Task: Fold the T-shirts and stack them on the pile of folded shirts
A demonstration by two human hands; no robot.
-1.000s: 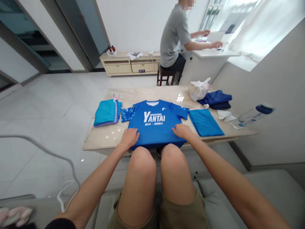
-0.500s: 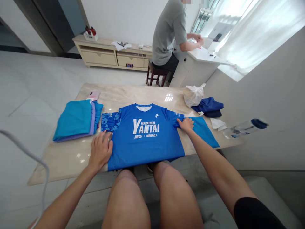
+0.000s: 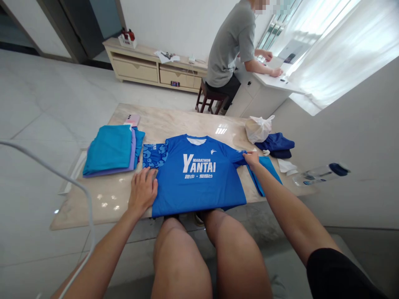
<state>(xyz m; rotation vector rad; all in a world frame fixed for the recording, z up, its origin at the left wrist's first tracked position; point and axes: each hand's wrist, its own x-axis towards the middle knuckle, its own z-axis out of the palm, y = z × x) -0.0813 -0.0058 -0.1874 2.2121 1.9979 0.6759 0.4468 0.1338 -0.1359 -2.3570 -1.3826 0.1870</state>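
A blue short-sleeved T-shirt with white "Marathon Yantai" lettering lies front up across the table, its lower edge at the table's near side. At its left side, just below the patterned sleeve, my left hand rests with fingers stretched out, touching the shirt's edge. A small greyish patch shows by those fingers; I cannot make out what it is. My right hand pinches the end of the opposite sleeve, which looks slightly gathered. Under and beside that hand lies a teal cloth, partly covered by my wrist.
Folded teal and purple garments are stacked at left, a pink phone behind them. To the right are a white plastic bag, dark blue cloth, tissue and a clear bottle. A person sits at a desk beyond.
My right hand has gone from lying spread on the sleeve to pinching its end. The teal cloth beneath now shows a narrower, folded shape. The view has shifted slightly.
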